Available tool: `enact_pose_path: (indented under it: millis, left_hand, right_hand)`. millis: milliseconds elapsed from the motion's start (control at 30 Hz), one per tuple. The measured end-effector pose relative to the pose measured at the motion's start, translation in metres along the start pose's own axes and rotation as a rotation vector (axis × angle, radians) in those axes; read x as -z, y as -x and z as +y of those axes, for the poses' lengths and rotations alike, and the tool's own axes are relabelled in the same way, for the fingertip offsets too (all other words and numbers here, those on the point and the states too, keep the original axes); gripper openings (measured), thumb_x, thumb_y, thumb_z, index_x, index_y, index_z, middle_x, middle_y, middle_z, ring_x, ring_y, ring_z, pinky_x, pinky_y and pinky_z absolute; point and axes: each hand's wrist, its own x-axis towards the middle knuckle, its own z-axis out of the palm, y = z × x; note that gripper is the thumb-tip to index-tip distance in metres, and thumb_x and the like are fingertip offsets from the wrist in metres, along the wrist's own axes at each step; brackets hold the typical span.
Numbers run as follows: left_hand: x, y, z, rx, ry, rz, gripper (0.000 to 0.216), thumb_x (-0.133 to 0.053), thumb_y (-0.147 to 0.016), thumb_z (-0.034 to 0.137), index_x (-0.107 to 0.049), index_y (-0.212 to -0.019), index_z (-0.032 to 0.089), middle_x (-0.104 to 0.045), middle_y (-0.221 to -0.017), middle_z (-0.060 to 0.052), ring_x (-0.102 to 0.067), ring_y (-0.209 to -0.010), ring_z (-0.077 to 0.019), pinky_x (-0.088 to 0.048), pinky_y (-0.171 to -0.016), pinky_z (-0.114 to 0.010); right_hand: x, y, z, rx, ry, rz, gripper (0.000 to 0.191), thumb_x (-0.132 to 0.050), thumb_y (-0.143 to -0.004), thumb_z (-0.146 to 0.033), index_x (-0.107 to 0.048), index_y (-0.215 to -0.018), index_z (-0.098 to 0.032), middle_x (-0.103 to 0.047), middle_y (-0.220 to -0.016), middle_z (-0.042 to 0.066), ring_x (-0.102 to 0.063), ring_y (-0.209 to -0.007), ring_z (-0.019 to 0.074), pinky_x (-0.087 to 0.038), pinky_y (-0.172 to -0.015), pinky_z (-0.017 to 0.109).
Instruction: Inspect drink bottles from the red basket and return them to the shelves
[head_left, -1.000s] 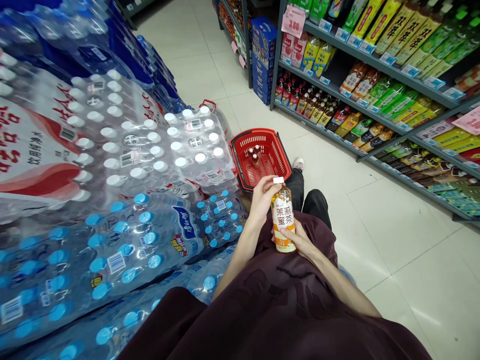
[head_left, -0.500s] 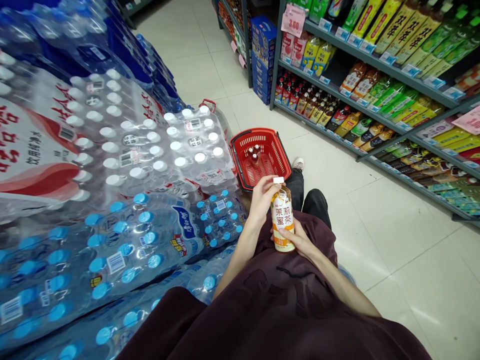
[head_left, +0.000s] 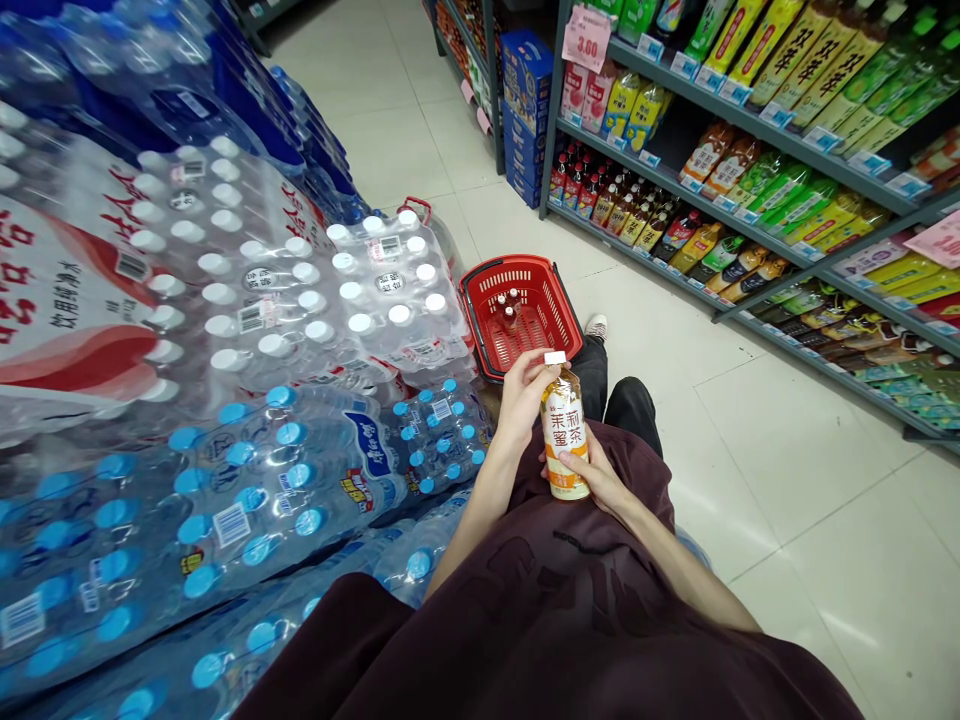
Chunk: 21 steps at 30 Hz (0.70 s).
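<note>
Here's the bottle [head_left: 567,430], held before the shirt [head_left: 570,620], its long axis running outward, cap [head_left: 555,358] toward the basket [head_left: 561,318]; left hand [head_left: 523,395] grips the neck, right hand [head_left: 597,474] clasps the lower half!

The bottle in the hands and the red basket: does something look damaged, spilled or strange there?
Nothing stands out. The bottle, held by the left hand and right hand, has its white cap on and shows no leak; the red basket, with small bottles inside, shows no visible damage.
</note>
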Motion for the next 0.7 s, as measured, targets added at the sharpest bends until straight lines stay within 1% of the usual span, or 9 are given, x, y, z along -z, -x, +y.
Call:
enact_pose_path:
  millis: [100, 200, 333, 400, 467, 600, 700]
  left_hand:
    - [-0.0001, -0.0004, -0.0005, 0.009, -0.008, -0.002, 0.039, -0.077, -0.073, 0.034, -0.064, -0.107, 0.019, -0.078, -0.089, -0.006, -0.074, -0.09, -0.0249, -0.054, -0.088, -0.04]
    - [-0.0003, -0.0009, -0.0011, 0.021, -0.012, -0.011, 0.041, -0.078, -0.072, 0.034, -0.063, -0.107, 0.019, -0.078, -0.088, -0.007, -0.073, -0.09, -0.025, -0.054, -0.087, -0.04]
    - [-0.0004, -0.001, 0.0003, 0.014, -0.001, 0.015, 0.041, -0.079, -0.07, 0.033, -0.063, -0.105, 0.019, -0.078, -0.087, -0.006, -0.074, -0.089, -0.0247, -0.054, -0.086, -0.038]
    - [-0.0004, -0.0009, 0.0011, 0.004, -0.004, 0.027, 0.041, -0.079, -0.07, 0.032, -0.063, -0.105, 0.019, -0.077, -0.087, -0.006, -0.074, -0.09, -0.0252, -0.054, -0.087, -0.039]
    - [-0.0005, -0.0007, 0.0013, 0.006, -0.003, 0.028, 0.042, -0.08, -0.069, 0.032, -0.063, -0.105, 0.019, -0.077, -0.086, -0.006, -0.074, -0.091, -0.0256, -0.054, -0.087, -0.039]
    - [-0.0007, -0.0004, -0.0003, 0.028, -0.002, 0.008, 0.044, -0.082, -0.068, 0.033, -0.064, -0.106, 0.019, -0.077, -0.087, -0.006, -0.073, -0.093, -0.0256, -0.054, -0.085, -0.038]
    - [-0.0002, -0.0007, -0.0016, 0.007, -0.053, 0.022, 0.04, -0.081, -0.069, 0.032, -0.066, -0.103, 0.02, -0.077, -0.092, -0.006, -0.072, -0.094, -0.024, -0.054, -0.086, -0.036]
  right_hand:
    - [-0.0002, -0.0005, -0.0002, -0.017, -0.018, -0.01, 0.056, -0.082, -0.082, -0.038, -0.045, -0.122, -0.023, -0.074, -0.098, 0.006, -0.074, -0.072, 0.0198, -0.062, -0.069, 0.034]
    - [0.0009, -0.0012, 0.0002, -0.024, -0.025, 0.003, 0.054, -0.083, -0.081, -0.037, -0.047, -0.119, -0.024, -0.073, -0.106, 0.006, -0.074, -0.076, 0.0202, -0.063, -0.071, 0.035]
    - [0.0047, -0.0022, 0.0019, 0.034, 0.037, 0.096, 0.047, -0.084, -0.077, -0.031, -0.056, -0.115, -0.022, -0.071, -0.116, 0.005, -0.072, -0.094, 0.0204, -0.061, -0.084, 0.034]
    - [0.0063, -0.0027, 0.0024, 0.053, 0.051, 0.107, 0.046, -0.083, -0.077, -0.029, -0.06, -0.116, -0.022, -0.072, -0.117, 0.005, -0.07, -0.101, 0.0217, -0.06, -0.09, 0.035]
    - [0.0073, -0.0033, 0.0028, 0.06, 0.042, 0.107, 0.047, -0.083, -0.076, -0.028, -0.062, -0.117, -0.021, -0.072, -0.117, 0.005, -0.07, -0.103, 0.0231, -0.059, -0.092, 0.037]
    - [0.0073, -0.0047, 0.0033, 0.079, 0.046, 0.119, 0.045, -0.084, -0.073, -0.031, -0.066, -0.111, -0.019, -0.074, -0.115, 0.007, -0.07, -0.102, 0.0259, -0.059, -0.092, 0.038]
    - [0.006, -0.0052, 0.0033, 0.07, -0.019, 0.106, 0.05, -0.082, -0.075, -0.036, -0.063, -0.119, -0.022, -0.074, -0.114, 0.007, -0.072, -0.099, 0.0267, -0.061, -0.085, 0.038]
